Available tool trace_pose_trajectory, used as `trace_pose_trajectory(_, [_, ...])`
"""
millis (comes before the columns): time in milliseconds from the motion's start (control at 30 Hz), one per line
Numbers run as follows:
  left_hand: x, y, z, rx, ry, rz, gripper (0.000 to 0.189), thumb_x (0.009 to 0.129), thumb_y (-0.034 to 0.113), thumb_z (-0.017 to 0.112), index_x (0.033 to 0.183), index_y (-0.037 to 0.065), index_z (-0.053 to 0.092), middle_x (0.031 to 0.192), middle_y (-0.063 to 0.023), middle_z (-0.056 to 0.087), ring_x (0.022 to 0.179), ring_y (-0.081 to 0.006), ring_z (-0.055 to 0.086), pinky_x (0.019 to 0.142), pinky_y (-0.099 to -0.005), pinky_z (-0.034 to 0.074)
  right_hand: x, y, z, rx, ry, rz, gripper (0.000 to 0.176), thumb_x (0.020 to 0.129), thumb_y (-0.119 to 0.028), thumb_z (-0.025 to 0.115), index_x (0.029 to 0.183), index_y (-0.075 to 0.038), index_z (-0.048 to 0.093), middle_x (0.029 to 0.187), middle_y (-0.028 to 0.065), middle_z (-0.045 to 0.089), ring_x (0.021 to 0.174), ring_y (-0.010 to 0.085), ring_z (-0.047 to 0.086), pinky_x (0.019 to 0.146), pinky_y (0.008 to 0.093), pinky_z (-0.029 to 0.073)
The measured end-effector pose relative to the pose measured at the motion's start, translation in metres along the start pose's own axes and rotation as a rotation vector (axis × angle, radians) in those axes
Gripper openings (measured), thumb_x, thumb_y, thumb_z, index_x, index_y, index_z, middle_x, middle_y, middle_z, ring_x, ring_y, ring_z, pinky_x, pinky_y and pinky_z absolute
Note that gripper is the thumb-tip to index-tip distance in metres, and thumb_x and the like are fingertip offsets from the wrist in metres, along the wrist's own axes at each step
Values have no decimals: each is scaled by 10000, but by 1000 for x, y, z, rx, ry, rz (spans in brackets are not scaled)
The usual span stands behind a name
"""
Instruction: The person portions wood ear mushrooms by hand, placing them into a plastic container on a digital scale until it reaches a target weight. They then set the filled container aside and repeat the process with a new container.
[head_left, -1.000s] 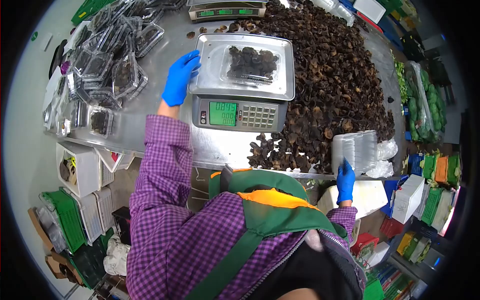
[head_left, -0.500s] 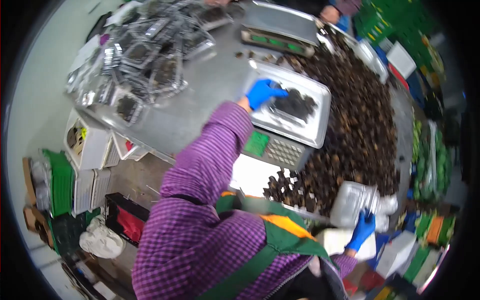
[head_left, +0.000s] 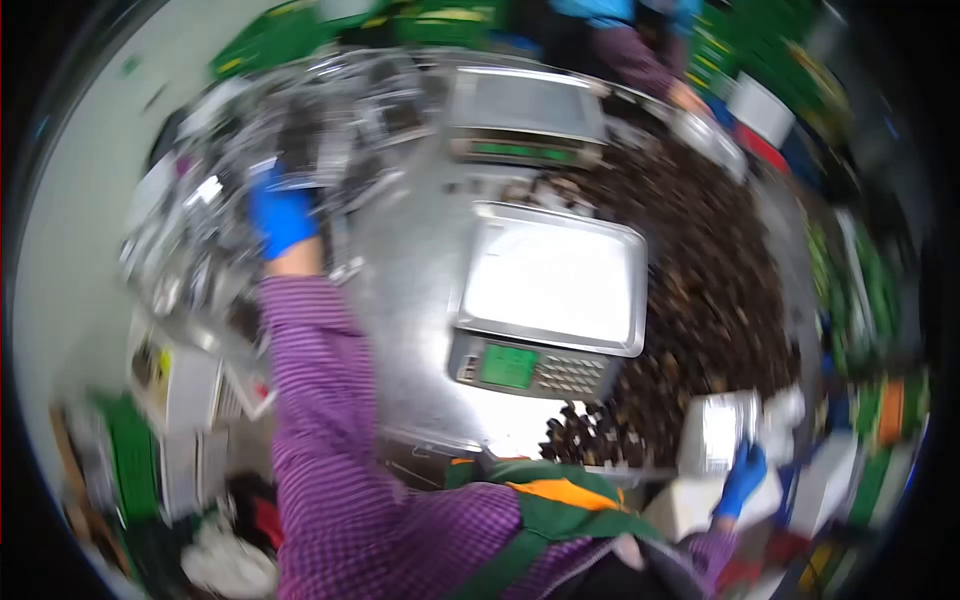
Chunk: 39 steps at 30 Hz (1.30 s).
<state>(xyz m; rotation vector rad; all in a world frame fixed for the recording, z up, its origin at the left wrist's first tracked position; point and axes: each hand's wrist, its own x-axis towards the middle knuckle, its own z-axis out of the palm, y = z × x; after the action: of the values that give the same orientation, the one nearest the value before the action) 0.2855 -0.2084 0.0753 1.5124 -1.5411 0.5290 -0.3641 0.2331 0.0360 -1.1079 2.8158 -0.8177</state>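
My left hand (head_left: 282, 215), in a blue glove, reaches to the pile of clear packs (head_left: 345, 105) at the upper left. Its fingers close on a clear plastic pack with dark contents (head_left: 300, 135), blurred by motion. At the lower right my right hand (head_left: 742, 480), also gloved in blue, grips the edge of a clear plastic tray (head_left: 716, 435). The scale (head_left: 550, 280) stands mid-table with a bare white pan and a green display. Dark brown pieces (head_left: 700, 280) lie heaped to its right.
A second scale (head_left: 528, 105) stands at the back of the table. Behind it, a co-worker's arm (head_left: 640, 65) reaches toward the heap. Green crates (head_left: 445, 22) line the far side. White bins (head_left: 180, 385) stand at the lower left, beside the table edge.
My left hand has moved from the scale pan to the pile at the left, and the dark-filled pack is off the pan. The camera view has shifted. My right hand stays at the clear tray.
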Motion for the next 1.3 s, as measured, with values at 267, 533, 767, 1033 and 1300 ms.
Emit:
trace_pose_trajectory(267, [-22, -13, 46, -1352, -302, -806, 496, 967, 275, 458, 1383, 11, 399, 1367, -113, 457, 1239, -232, 443, 1072, -362, 306, -14, -85, -7, -12, 292, -131, 146, 820, -123, 679, 949, -54, 673, 851, 113, 659, 730, 234, 648, 664, 313, 509])
trace_pose_trajectory(533, [-166, 326, -6, -1520, -1183, -150, 582, 902, 57, 528, 1438, 17, 304, 1458, -99, 359, 1283, -249, 403, 1069, -351, 320, -35, -140, -34, 189, 167, -426, 224, 803, -166, 682, 1026, -141, 678, 810, 82, 639, 708, 271, 613, 638, 346, 494])
trace_pose_trajectory(767, [-204, 419, -20, -1531, -1361, -18, 527, 905, 23, 533, 1412, 72, 395, 1345, -54, 506, 1096, -163, 538, 955, -300, 424, -61, -149, -58, 196, -4, -609, 230, 830, -183, 667, 1058, -152, 670, 846, 69, 653, 777, 252, 644, 673, 343, 507])
trace_pose_trajectory(1033, [-153, 351, 17, -1347, -931, -493, 491, 921, 151, 528, 1399, 112, 423, 1327, -59, 516, 1104, -169, 516, 932, -324, 398, -36, -69, -85, 277, 431, -315, 292, 803, -22, 651, 1085, -94, 671, 811, 78, 640, 720, 236, 610, 654, 316, 495])
trace_pose_trajectory(1300, [-158, 273, 39, -1090, -679, -678, 488, 925, 152, 537, 1393, 68, 424, 1323, -72, 513, 1121, -144, 504, 912, -317, 399, -52, 35, 46, 19, -259, -151, 551, 858, -309, 639, 1343, -113, 468, 1210, 161, 561, 1037, 336, 567, 889, 409, 460])
